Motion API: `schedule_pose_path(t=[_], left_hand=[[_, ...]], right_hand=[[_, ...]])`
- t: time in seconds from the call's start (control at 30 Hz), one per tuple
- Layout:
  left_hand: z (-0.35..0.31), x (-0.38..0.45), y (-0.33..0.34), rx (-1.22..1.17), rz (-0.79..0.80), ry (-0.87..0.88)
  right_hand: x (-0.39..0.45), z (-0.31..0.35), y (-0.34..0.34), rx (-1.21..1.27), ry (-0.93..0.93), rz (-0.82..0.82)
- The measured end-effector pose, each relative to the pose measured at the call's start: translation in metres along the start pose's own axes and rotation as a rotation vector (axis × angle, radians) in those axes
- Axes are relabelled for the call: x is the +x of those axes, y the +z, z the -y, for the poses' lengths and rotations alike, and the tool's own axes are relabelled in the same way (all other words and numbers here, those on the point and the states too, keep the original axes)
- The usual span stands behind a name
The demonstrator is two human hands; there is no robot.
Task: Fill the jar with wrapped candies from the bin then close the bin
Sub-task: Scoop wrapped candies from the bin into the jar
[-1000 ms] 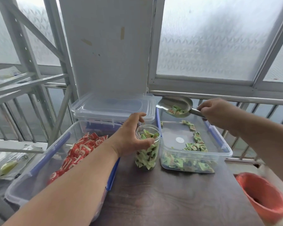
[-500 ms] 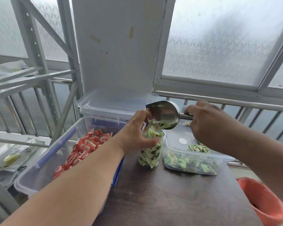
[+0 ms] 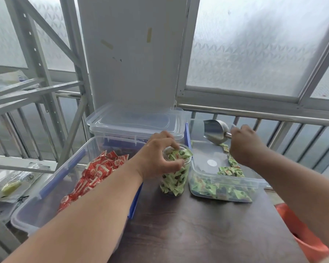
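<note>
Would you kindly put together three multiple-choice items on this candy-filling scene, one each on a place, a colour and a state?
1. Where does the jar stand?
A. inside the bin of red candies
B. on the dark table, left of the bin of green candies
C. on the stacked lidded containers

2. What colour are the wrappers in the jar?
A. green
B. red
C. blue

3. What state is the metal scoop in?
A. heaped with candies
B. lying loose on the table
C. emptied, held over the bin of green candies

Answers:
1 B: the jar rests on the table beside the bin of green candies, gripped by the left hand.
2 A: green wrappers reach its rim.
3 C: the right hand holds its handle and the bowl shows bare metal.
</note>
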State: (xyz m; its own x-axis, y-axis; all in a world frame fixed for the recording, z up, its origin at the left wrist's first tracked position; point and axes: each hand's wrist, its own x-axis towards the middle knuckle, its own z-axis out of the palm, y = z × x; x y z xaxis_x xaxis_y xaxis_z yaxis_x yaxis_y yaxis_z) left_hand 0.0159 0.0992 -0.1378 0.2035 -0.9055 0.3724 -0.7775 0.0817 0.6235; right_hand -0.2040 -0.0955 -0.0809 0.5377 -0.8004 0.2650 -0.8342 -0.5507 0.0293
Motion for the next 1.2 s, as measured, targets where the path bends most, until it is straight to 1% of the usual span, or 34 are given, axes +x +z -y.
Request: schedule_pose_path(t=[0.17, 0.33, 0.5, 0.6, 0.7, 0.77, 0.83, 0.9, 1.0, 1.07, 1.2], left_hand=[[-0.003, 0.001, 0.0, 0.014, 0.038, -0.084], [-0.002, 0.0, -0.003, -0.015, 0.056, -0.11], [-0.002, -0.001, -0.001, -0.044, 0.063, -0.151], [-0.002, -0.001, -0.002, -0.068, 0.083, -0.176], [-0.003, -0.001, -0.002, -0.058, 0.098, -0.186], [-0.004, -0.001, -0.002, -0.054, 0.101, -0.182], [-0.005, -0.001, -0.003, -0.065, 0.105, -0.182], [-0.004, 0.0, -0.003, -0.069, 0.105, -0.181], [-0.005, -0.001, -0.004, -0.072, 0.103, -0.177], [-0.005, -0.001, -0.004, -0.074, 0.103, -0.177], [-0.006, -0.001, -0.004, -0.054, 0.087, -0.171]], right_hand=[[0.032, 0.015, 0.04, -0.011, -0.067, 0.058], [0.039, 0.023, 0.062, 0.007, -0.141, 0.089], [0.034, 0.002, 0.044, -0.028, -0.278, 0.122], [0.024, -0.025, 0.014, 0.026, -0.338, 0.226], [0.009, -0.048, -0.021, 0.119, -0.259, 0.35], [0.001, -0.058, -0.038, 0.159, -0.215, 0.387], [0.001, -0.066, -0.049, 0.079, -0.194, 0.375], [0.005, -0.074, -0.057, -0.062, -0.18, 0.355], [0.007, -0.075, -0.063, -0.237, -0.133, 0.402], [0.009, -0.069, -0.067, -0.241, -0.116, 0.44], [0.012, -0.054, -0.054, -0.134, -0.113, 0.482]])
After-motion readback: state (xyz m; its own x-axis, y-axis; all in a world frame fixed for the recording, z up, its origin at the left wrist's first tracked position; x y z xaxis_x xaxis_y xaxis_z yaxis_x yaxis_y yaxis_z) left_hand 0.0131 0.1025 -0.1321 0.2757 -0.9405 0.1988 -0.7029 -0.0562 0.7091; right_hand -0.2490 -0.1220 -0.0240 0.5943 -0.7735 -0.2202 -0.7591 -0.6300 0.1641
